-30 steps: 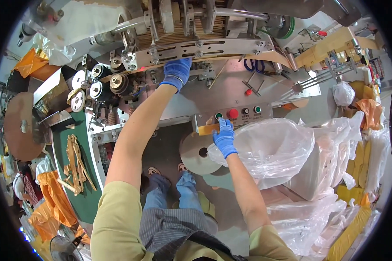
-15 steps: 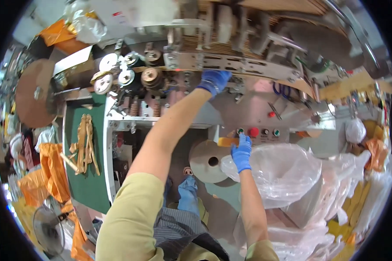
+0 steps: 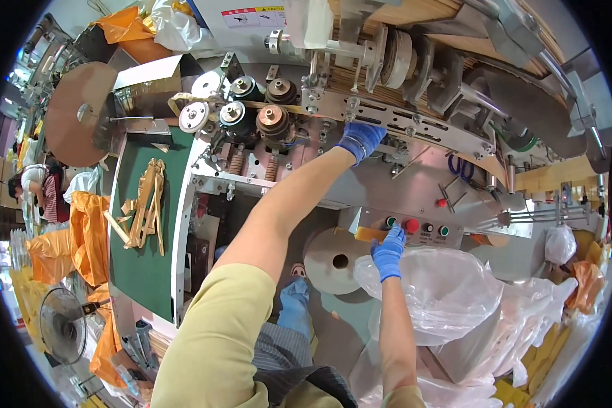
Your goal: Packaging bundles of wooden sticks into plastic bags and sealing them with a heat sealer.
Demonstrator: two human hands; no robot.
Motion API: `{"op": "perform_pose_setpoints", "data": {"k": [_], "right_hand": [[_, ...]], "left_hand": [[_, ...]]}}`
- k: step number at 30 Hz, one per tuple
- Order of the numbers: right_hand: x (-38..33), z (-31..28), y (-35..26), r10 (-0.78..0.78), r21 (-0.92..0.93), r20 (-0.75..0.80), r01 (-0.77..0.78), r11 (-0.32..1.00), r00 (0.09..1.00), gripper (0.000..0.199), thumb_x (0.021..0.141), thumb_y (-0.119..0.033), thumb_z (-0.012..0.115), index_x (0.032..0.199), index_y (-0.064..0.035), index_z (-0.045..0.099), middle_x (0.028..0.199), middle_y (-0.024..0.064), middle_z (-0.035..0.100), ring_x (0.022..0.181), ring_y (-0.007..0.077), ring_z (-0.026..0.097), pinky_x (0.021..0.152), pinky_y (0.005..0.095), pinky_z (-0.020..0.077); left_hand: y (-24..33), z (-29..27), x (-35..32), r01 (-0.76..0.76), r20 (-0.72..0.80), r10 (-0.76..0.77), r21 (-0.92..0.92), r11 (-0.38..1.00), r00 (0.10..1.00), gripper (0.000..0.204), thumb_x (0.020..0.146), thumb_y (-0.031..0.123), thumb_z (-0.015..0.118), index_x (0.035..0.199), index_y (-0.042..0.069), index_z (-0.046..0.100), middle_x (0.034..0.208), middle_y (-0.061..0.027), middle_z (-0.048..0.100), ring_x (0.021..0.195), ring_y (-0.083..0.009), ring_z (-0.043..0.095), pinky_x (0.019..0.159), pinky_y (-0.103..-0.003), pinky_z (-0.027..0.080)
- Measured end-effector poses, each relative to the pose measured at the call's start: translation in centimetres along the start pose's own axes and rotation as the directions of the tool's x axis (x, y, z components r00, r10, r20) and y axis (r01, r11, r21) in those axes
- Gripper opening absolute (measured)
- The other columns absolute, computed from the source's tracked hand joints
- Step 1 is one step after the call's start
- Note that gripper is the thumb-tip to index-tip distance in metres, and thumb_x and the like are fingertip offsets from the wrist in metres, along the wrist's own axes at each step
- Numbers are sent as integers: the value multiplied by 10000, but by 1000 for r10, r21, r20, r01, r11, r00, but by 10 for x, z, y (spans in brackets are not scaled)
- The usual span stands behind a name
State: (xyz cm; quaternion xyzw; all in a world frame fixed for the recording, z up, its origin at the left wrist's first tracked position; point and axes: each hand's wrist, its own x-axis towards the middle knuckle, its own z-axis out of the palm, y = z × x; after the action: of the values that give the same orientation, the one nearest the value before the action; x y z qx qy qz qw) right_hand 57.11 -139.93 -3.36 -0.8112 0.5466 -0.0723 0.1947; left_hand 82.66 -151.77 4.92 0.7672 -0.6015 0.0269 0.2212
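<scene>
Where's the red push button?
Head view, right of centre: the red push button is between a green button and a black control, beside the right hand.

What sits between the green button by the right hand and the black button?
In the head view, the red button sits between the green button and the black button.

- The left arm (image 3: 277, 223) stretches forward and to the right, its elbow slightly bent, the forearm bare.
- The left hand (image 3: 361, 141), blue-gloved, lies well past the front edge of the machine bed (image 3: 432, 178); its fingertips are hidden, so its grip cannot be told.
- The right forearm (image 3: 396, 319), bare too, points almost straight forward, the wrist nearly in line.
- The right hand (image 3: 388, 256), likewise gloved, sits at the bed's front edge, back upward, fingers pointing forward.
</scene>
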Motion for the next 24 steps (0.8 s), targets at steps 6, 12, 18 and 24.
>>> {"op": "perform_pose_setpoints", "data": {"k": [6, 12, 18, 24], "right_hand": [[-1, 3, 7, -2, -3, -6, 2, 1000, 1000, 783, 594, -210, 682, 1218, 75, 304, 1142, 243, 417, 1067, 388, 396, 958, 451, 281], [1, 8, 12, -30, -3, 19, 30, 1000, 999, 818, 585, -219, 690, 1232, 82, 290, 1147, 248, 416, 1087, 393, 389, 976, 450, 266], [1, 8, 11, -49, -48, -35, 47, 998, 998, 772, 582, -176, 686, 1232, 34, 329, 1120, 228, 444, 1034, 390, 436, 924, 424, 346], [3, 6, 15, -31, -60, -7, 31, 998, 999, 773, 577, -176, 709, 1223, 40, 344, 1140, 231, 452, 1063, 379, 437, 925, 408, 355]], "left_hand": [[-21, -79, -62, -156, 295, 132, 62, 986, 946, 257, 802, 241, 508, 1012, 92, 518, 806, -117, 595, 641, -280, 597, 519, -383, 475], [-83, -127, -236, -29, 100, 39, -106, 994, 994, 281, 739, 192, 606, 978, 94, 494, 771, -101, 533, 579, -290, 553, 490, -391, 445], [-122, -171, -405, 461, 382, -460, 95, 882, 802, 301, 748, 222, 563, 1011, 86, 511, 854, -125, 552, 667, -330, 570, 573, -428, 458], [-117, -193, -469, 654, 403, -646, 141, 743, 648, 303, 739, 213, 560, 1001, 61, 539, 858, -140, 567, 669, -331, 570, 593, -424, 462]]}}
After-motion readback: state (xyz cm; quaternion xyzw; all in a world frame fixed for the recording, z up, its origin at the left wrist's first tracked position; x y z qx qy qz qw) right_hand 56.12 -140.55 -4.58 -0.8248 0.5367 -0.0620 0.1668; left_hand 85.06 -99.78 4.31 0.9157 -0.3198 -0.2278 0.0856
